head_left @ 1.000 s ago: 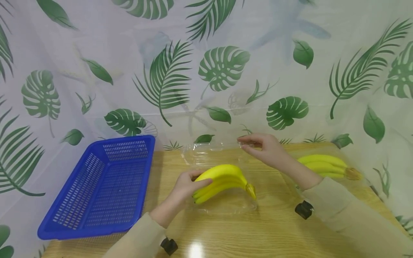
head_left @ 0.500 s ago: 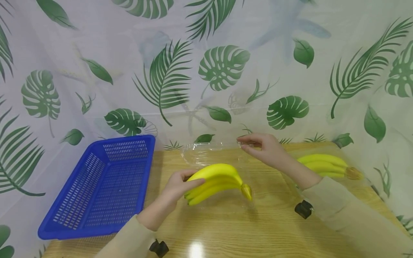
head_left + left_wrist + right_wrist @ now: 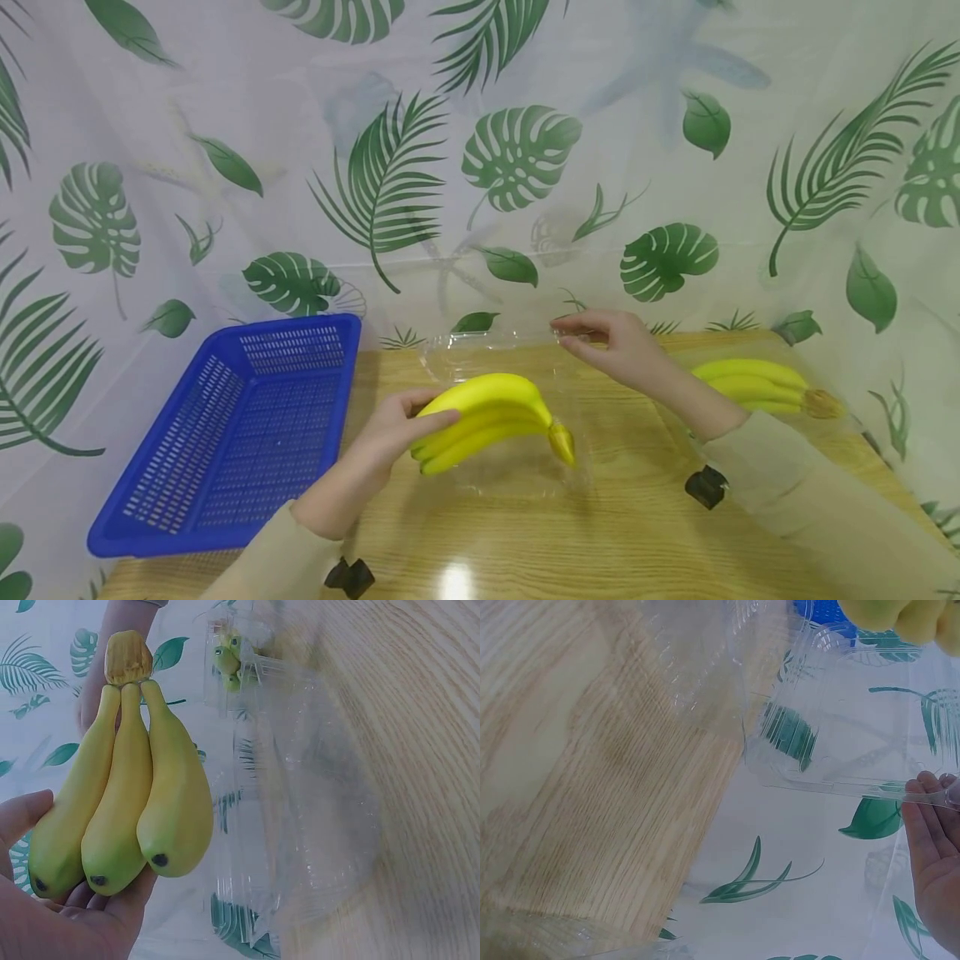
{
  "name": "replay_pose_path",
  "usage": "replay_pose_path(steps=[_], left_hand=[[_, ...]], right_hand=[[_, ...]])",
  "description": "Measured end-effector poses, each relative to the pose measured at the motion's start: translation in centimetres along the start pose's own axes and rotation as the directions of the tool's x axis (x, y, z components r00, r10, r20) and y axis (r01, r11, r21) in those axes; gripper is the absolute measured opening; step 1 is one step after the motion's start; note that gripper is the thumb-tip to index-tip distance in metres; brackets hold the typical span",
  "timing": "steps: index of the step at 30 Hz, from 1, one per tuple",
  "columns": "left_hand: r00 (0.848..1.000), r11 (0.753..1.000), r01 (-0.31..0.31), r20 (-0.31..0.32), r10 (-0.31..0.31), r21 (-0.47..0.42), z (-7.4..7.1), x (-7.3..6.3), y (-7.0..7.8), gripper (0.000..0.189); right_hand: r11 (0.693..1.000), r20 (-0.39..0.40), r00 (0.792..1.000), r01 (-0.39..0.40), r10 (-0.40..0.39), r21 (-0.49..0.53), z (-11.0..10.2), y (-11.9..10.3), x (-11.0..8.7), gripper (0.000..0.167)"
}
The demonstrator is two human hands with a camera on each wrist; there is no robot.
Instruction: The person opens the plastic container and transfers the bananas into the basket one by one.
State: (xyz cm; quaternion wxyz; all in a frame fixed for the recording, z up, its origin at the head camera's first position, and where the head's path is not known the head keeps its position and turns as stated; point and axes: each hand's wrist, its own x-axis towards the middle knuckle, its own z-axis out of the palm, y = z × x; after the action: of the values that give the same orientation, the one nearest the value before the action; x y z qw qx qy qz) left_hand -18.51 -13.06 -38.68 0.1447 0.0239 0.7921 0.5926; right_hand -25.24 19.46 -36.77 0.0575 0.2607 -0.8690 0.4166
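A bunch of yellow bananas (image 3: 487,408) with a brown stem end is in my left hand (image 3: 386,429), which grips it by the tips, thumb on the near side. The left wrist view shows three fruits of the bunch (image 3: 116,802), stem upward. Below and behind it, a clear plastic clamshell container (image 3: 517,483) lies unfolded, its lid (image 3: 483,342) raised at the back. My right hand (image 3: 618,346) pinches the lid's right edge; in the right wrist view fingers (image 3: 928,817) lie against that rim, the thumb partly cut off.
A blue mesh basket (image 3: 347,358) stands at the left of the wooden table (image 3: 600,550). On the right, behind my right forearm, another bunch of bananas (image 3: 750,379) lies in clear plastic packaging. A leaf-patterned curtain (image 3: 510,225) hangs along the back.
My left hand has carried the bananas left and slightly up, away from the container's right side, uncovering more of its base. The right hand stays at the lid.
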Motion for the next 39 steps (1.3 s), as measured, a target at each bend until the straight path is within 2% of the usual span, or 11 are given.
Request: replay_pose_path(steps=[12,19,24,33,39], left_hand=[[1.0,1.0,0.004,-0.009,-0.004,0.024,-1.4,-0.2,0.8,0.044],[0.999,0.998,-0.036,-0.015,0.037,0.043,-2.6,-0.3,1.4,0.045],[0.998,0.998,-0.059,-0.008,0.059,0.011,-3.5,-0.5,1.9,0.047],[0.996,0.995,-0.072,-0.039,0.075,0.069,-5.5,-0.5,3.0,0.049],[0.998,0.996,-0.048,-0.045,0.051,0.071,-7.1,-0.4,3.2,0.051]], right_hand=[[1.0,0.003,1.0,-0.006,0.006,-0.003,0.0,-0.1,0.0,0.029],[1.0,0.004,1.0,-0.005,0.005,-0.014,0.1,0.1,0.0,0.029],[1.0,0.011,1.0,-0.008,0.008,-0.014,0.2,0.2,0.1,0.029],[1.0,0.002,1.0,-0.005,0.005,-0.018,0.3,0.3,0.1,0.028],[1.0,0.011,1.0,-0.012,0.012,-0.017,0.2,0.3,0.1,0.029]])
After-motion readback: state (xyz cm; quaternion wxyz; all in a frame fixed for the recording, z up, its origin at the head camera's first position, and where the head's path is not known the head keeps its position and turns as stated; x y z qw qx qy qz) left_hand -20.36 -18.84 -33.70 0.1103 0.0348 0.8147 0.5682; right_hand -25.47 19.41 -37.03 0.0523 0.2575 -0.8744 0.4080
